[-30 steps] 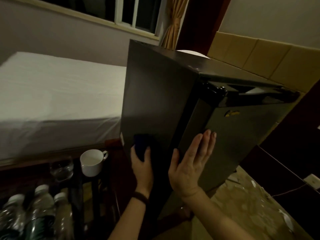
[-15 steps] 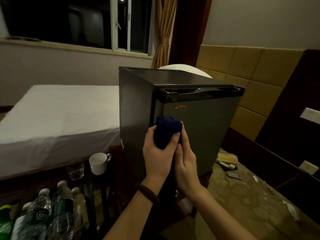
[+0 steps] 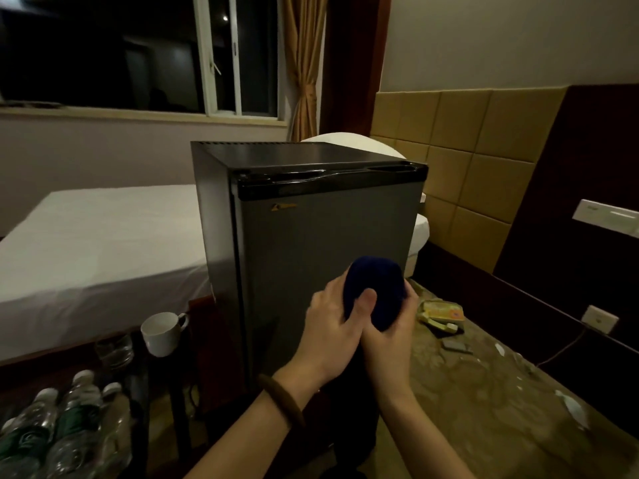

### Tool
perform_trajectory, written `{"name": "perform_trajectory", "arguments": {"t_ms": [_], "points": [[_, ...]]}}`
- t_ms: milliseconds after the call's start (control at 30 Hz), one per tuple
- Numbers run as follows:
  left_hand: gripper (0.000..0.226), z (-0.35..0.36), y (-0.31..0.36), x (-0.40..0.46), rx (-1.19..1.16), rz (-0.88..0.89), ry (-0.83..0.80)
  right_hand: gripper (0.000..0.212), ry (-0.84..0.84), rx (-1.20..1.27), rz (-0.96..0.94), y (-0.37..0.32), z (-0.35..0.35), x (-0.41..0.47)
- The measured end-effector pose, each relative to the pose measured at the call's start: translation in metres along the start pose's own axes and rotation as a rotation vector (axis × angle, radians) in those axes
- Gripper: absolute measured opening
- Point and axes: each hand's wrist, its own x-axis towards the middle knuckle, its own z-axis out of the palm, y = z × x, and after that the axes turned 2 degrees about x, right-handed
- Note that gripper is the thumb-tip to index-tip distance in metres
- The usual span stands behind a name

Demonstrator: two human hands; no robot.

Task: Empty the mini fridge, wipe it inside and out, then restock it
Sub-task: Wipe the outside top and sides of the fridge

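Head view: mini fridge (image 3: 325, 257), boxy, matte grey door closed under a glossy black top trim, is standing upright on the floor just beside a white-sheeted bed (image 3: 96, 243). Left hand (image 3: 330, 335) and right hand (image 3: 387, 335) are both curling their fingers around a bunched, soft dark-blue cloth (image 3: 375, 288), holding it before the door's lower part. A white ceramic mug (image 3: 162, 331) and clear plastic water bottles (image 3: 58, 430) are sitting at lower left.

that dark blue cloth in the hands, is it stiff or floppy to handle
Probably soft and floppy: the dark blue cloth bunches into a rounded wad between the left hand and right hand. Likely light, since the fingers hold it without visible strain. Its fuzzy-looking surface suggests it won't slip easily.
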Motion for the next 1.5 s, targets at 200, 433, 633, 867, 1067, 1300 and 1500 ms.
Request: {"name": "perform_trajectory", "arguments": {"t_ms": [200,433,633,867,1067,1300,1500], "points": [[0.062,0.028,-0.005,0.071,0.345,0.029,0.065,0.042,0.228,0.169,0.199,0.040,-0.027,0.081],[0.021,0.080,-0.015,0.161,0.127,0.044,0.309,0.045,0.330,0.038,0.277,0.086,-0.102,0.207],[0.022,0.121,0.037,0.230,0.055,0.093,0.295,0.028,0.171,0.002,0.269,0.056,-0.149,0.285],[0.022,0.137,0.112,0.302,-0.038,-0.002,0.328,0.025,-0.052,-0.004,0.287,-0.003,-0.158,0.362],[0.031,0.128,0.146,0.354,0.354,0.089,0.274,0.025,-0.176,0.022,0.288,-0.022,-0.142,0.416],[0.030,0.150,0.144,0.424,0.240,-0.084,0.532,0.020,-0.416,0.079,0.297,-0.003,-0.114,0.518],[0.036,0.162,0.115,0.482,0.230,-0.261,0.784,0.016,-0.750,0.053,0.308,0.033,-0.091,0.593]]}}
